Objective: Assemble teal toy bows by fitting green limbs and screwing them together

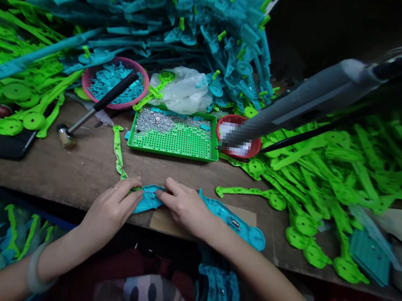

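A long blue plastic shell half (149, 198) lies at the table's front edge, its hollow side up. It stretches to a rounded right end, where a small metal spring-like part (234, 223) sits inside. My left hand (113, 203) is closed on the shell's left end, thumb and fingers pinched around its edge and a bit of green plastic. My right hand (184, 205) presses its bent fingertips on the shell just to the right; what they pinch is hidden. A narrow green plastic piece (118, 149) lies just beyond my left hand.
Beyond the hands stands a green perforated tray (172, 154) of small metal screws. A hammer (97, 106) leans on a pink basket (143, 97) of blue parts. A grey power screwdriver (306, 95) slants over a red bowl (257, 146). Blue (148, 18) and green heaps (334, 159) surround the table.
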`<state>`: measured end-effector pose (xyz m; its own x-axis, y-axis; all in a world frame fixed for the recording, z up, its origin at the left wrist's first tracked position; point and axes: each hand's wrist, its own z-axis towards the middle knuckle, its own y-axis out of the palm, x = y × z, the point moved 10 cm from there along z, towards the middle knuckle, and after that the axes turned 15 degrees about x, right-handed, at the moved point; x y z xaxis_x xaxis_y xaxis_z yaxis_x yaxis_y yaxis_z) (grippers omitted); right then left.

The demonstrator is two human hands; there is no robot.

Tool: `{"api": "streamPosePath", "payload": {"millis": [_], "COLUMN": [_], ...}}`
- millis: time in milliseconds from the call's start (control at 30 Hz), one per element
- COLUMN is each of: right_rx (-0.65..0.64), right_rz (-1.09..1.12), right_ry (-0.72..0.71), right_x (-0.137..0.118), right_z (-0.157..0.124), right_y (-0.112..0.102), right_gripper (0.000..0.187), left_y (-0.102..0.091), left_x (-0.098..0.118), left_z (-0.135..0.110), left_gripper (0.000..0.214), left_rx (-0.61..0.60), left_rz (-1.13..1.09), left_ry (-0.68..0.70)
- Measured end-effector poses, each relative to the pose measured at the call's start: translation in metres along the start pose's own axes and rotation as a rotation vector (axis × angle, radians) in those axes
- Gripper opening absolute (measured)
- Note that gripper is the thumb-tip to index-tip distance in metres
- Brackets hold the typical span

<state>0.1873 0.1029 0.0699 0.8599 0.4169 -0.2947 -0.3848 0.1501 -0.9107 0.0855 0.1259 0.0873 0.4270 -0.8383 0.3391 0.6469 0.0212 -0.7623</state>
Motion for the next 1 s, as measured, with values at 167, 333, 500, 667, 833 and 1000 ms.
{"api": "streamPosePath", "payload": {"millis": [167, 333, 500, 667, 833, 1000], "right_rx": [0.002, -0.055, -0.115, -0.052, 0.107, 0.141], "right_rz": [-0.008, -0.106, -0.182, -0.147, -0.099, -0.142], "right_ry": [-0.070, -0.082, -0.218, -0.276, -0.243, -0.275], "right_x": [-0.004, -0.005, -0.011, -0.004, 0.003, 0.000], "right_z": [-0.004, -0.002, 0.000, -0.011, -0.031, -0.043], "right_y": [-0.003, 0.002, 0.004, -0.018, -0.039, -0.033], "right_gripper": [0.018, 0.016, 0.028, 0.029, 0.029, 0.021], "left_y": [0.002, 0.001, 0.000, 0.009, 0.017, 0.026], "left_x": [-0.007, -0.006, 0.006, 0.020, 0.028, 0.036], "left_z": [-0.001, 0.002, 0.008, 0.014, 0.016, 0.013], "left_gripper": [0.014, 0.014, 0.019, 0.025, 0.035, 0.045], "left_rx": [-0.022, -0.032, -0.058, -0.187, -0.258, -0.331], "left_rz": [-0.089, -0.049, 0.048, 0.120, 0.147, 0.220], "left_ry": [-0.058, -0.035, 0.074, 0.243, 0.330, 0.449]}}
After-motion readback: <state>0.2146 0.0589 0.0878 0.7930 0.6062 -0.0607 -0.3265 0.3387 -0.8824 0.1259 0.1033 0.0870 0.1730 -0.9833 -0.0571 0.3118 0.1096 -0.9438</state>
